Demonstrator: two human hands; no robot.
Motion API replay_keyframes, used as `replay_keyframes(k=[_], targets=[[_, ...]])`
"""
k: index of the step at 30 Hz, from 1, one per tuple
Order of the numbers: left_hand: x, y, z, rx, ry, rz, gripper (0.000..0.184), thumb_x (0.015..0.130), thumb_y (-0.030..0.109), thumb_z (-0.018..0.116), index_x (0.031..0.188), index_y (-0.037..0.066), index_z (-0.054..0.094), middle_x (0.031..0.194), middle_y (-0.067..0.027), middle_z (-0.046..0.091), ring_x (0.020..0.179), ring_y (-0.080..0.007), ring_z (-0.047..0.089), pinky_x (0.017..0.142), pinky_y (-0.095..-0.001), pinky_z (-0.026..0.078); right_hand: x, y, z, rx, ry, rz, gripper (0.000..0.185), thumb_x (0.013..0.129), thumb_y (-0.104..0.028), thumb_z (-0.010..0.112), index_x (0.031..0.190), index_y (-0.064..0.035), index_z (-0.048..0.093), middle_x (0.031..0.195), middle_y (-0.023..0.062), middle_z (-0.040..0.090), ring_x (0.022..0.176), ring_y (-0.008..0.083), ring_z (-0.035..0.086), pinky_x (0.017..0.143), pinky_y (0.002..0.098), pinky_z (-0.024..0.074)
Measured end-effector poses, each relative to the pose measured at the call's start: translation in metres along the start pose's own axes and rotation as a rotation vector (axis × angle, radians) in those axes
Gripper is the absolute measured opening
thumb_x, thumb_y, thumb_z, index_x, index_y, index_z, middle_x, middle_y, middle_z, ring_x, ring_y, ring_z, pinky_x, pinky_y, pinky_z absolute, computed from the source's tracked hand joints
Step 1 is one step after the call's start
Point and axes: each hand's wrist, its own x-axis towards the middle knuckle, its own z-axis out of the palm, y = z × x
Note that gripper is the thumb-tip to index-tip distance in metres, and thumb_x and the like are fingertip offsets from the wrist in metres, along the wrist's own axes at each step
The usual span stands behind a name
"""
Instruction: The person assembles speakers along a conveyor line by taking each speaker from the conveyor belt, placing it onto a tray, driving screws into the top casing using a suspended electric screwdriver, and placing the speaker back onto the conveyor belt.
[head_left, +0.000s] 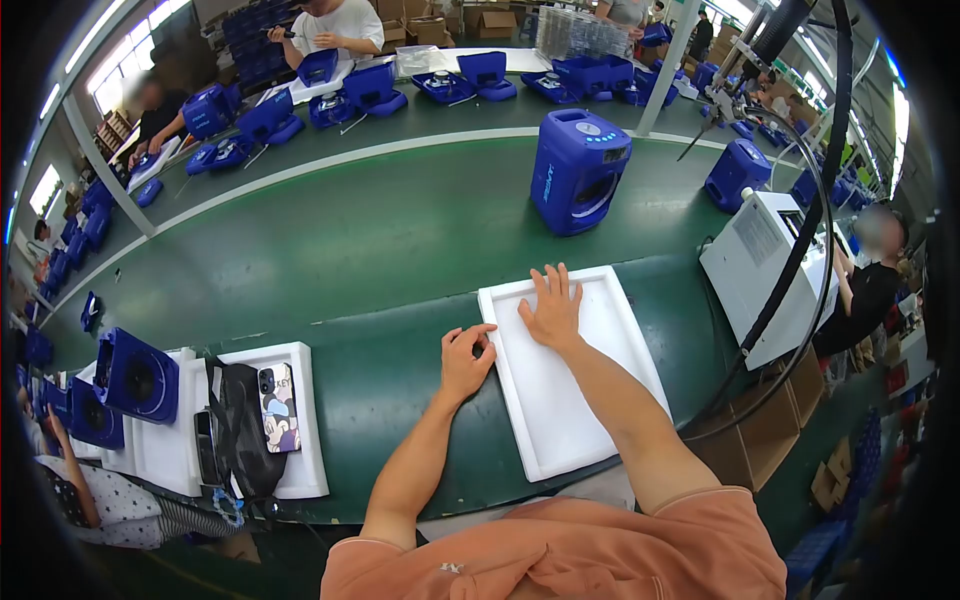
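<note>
A shallow white foam tray [560, 420] lies on the green bench in front of me, slightly askew. My right hand [553, 312] rests over its far part, fingers spread and nothing held. At the tray's left rim is my left hand [468, 364], its fingers loosely curled and the thumb apart from the index finger. The fingertips are at the rim; whether they press on it I cannot tell. Beyond the tray stands a blue box-shaped speaker [580, 172], upright, with buttons on top and a dark opening in its side.
A white machine [765, 270] stands at right beneath black hoses [815, 210]. To my left, another foam tray [305, 420] bears a black bag [245, 430] and a phone [279, 405]. Blue speaker housings [137, 375] sit farther left. People work beyond the rail [400, 147] and at both sides.
</note>
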Motion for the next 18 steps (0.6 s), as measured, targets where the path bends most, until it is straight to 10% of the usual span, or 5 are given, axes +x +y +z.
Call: replay_keyframes(k=[18], targets=[[0.001,0.005,-0.003,-0.006,-0.014,-0.030,0.029,0.091,0.023,0.074,0.117,0.013,0.071,0.077,0.0030,0.062,0.077,-0.0143,0.062,0.107,-0.0427,0.036,0.000,0.002,0.005,0.010,0.031,0.004,0.059,0.094,-0.037,0.063,0.146,-0.0124,0.050,0.152,0.0120,0.042,0.153,0.0322,0.024,0.120,0.0654,0.0193]])
